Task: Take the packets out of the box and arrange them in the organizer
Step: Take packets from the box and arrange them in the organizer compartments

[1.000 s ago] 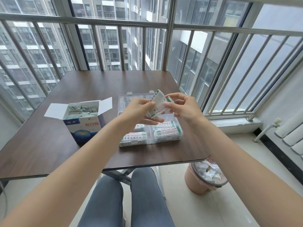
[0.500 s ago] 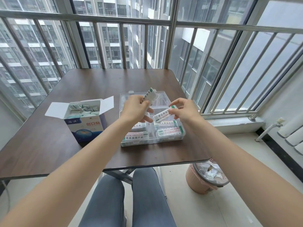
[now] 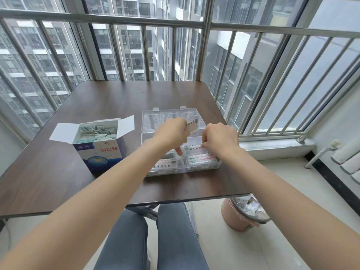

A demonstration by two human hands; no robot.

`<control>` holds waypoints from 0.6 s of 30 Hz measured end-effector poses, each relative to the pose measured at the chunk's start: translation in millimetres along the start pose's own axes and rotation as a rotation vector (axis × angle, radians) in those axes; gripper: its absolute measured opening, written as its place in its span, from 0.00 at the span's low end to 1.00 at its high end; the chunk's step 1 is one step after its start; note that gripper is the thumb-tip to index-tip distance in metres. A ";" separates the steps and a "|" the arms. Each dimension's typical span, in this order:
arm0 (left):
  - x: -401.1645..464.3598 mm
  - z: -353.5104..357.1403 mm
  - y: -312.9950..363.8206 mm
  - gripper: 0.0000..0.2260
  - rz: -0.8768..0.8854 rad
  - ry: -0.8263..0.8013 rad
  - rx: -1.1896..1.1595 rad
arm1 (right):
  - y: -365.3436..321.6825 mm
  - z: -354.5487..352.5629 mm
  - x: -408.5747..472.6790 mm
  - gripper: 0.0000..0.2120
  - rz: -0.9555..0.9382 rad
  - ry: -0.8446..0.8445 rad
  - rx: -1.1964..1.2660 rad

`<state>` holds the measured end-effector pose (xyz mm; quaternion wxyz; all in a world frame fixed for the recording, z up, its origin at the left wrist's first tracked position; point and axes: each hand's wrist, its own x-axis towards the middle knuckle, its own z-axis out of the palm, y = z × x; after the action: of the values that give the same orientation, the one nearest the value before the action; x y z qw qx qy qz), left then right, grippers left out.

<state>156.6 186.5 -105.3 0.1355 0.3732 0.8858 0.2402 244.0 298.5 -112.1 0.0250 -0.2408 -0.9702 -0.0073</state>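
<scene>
A blue and white box (image 3: 101,152) stands open on the brown table (image 3: 58,172), with several packets (image 3: 95,131) inside. To its right lies a clear plastic organizer (image 3: 202,166), lid (image 3: 167,117) open toward the window, packets lying in its front compartments (image 3: 165,165). My left hand (image 3: 171,133) hovers over the organizer, holding a small bunch of packets (image 3: 192,125), one finger pointing down into a compartment. My right hand (image 3: 220,141) presses a single packet (image 3: 193,148) into a rear right compartment.
A metal railing and window bars (image 3: 204,45) run behind and right of the table. A pink waste bin (image 3: 241,217) with a plastic liner stands on the floor under the table's right front corner. My knees (image 3: 152,240) are under the front edge.
Both hands have come down from above the organizer. The right hand took one packet from the bunch and lowered it into a rear compartment; the left hand kept the others.
</scene>
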 end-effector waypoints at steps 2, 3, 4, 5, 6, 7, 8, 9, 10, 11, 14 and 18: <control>1.4 -1.2 1.7 0.12 0.009 0.000 0.050 | -0.5 -3.0 1.0 0.09 -0.024 -0.019 -0.032; 1.9 -1.4 2.3 0.11 0.010 -0.002 0.077 | -0.9 -3.8 1.7 0.08 -0.032 -0.029 -0.038; 2.6 -1.3 3.0 0.11 0.010 -0.008 0.107 | -1.2 -4.2 2.7 0.08 -0.038 -0.046 -0.038; 3.1 -1.2 3.7 0.11 0.011 -0.014 0.138 | -1.5 -4.0 3.8 0.08 -0.045 -0.062 -0.037; 3.7 -0.8 4.3 0.11 0.014 -0.022 0.167 | -1.7 -3.8 4.8 0.08 -0.054 -0.075 -0.038; 4.0 -0.2 4.8 0.10 0.019 -0.030 0.190 | -1.9 -3.7 5.6 0.07 -0.064 -0.081 -0.042; 4.5 0.5 5.1 0.10 0.025 -0.034 0.209 | -2.0 -3.7 6.3 0.07 -0.075 -0.082 -0.048; 4.9 1.2 5.5 0.10 0.030 -0.035 0.227 | -1.9 -3.6 6.8 0.08 -0.085 -0.082 -0.054; 5.2 2.0 6.2 0.10 0.035 -0.035 0.249 | -1.6 -3.5 7.2 0.08 -0.093 -0.083 -0.058; 5.5 2.9 6.8 0.09 0.040 -0.035 0.276 | -1.5 -3.5 7.3 0.08 -0.099 -0.084 -0.063; 4.9 5.4 8.9 0.09 0.052 -0.049 0.326 | -1.1 -3.7 7.1 0.09 -0.107 -0.082 -0.074; 3.1 5.3 7.0 0.09 0.042 -0.058 0.269 | -1.6 -3.3 6.3 0.09 -0.103 -0.081 -0.083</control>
<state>160.9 194.8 -106.3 0.1045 0.4133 0.8977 0.1112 237.8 300.0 -108.4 -0.0247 -0.1917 -0.9804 -0.0392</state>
